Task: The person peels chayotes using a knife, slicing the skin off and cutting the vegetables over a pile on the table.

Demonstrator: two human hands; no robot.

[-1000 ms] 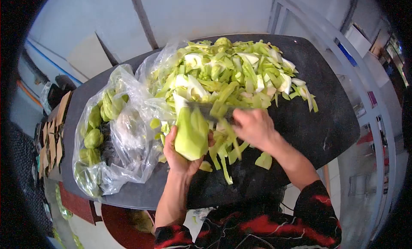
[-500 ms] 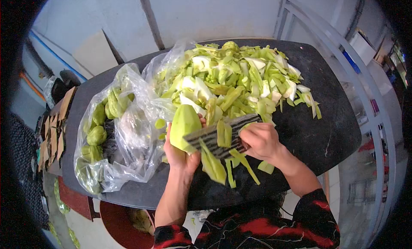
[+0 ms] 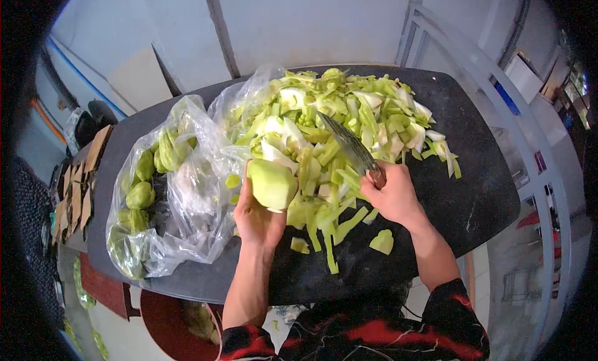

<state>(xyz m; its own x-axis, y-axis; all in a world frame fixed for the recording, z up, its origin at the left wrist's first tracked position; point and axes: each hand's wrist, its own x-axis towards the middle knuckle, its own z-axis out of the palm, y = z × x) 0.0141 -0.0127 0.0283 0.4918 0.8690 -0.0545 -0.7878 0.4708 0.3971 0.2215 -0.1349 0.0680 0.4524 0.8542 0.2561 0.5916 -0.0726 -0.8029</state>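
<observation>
Over the dark tabletop point(image 3: 464, 199), near its front edge, here's my left hand point(image 3: 256, 223) cupping the peeled chayote point(image 3: 272, 185), fingers curled up around its sides, its smooth pale green face turned upward. Across to the right, my right hand point(image 3: 397, 194) has its fingers wrapped firmly round the handle of the knife point(image 3: 349, 143), blade angled up and away to the left, over the heap of peelings point(image 3: 336, 112) and apart from the chayote. Any lettering on that streaky blade is too small for me to read.

Look at that heap: green strips and white chunks spread across the back, strips trailing toward me, one flat scrap point(image 3: 382, 241) lying loose just below my right wrist. To my left sits the clear plastic bag point(image 3: 205, 236), crumpled and glossy, whole green chayotes point(image 3: 141, 196) showing through; glare hides any print there. Below the tabletop, a reddish-brown tub point(image 3: 168, 320) stands on the floor.
</observation>
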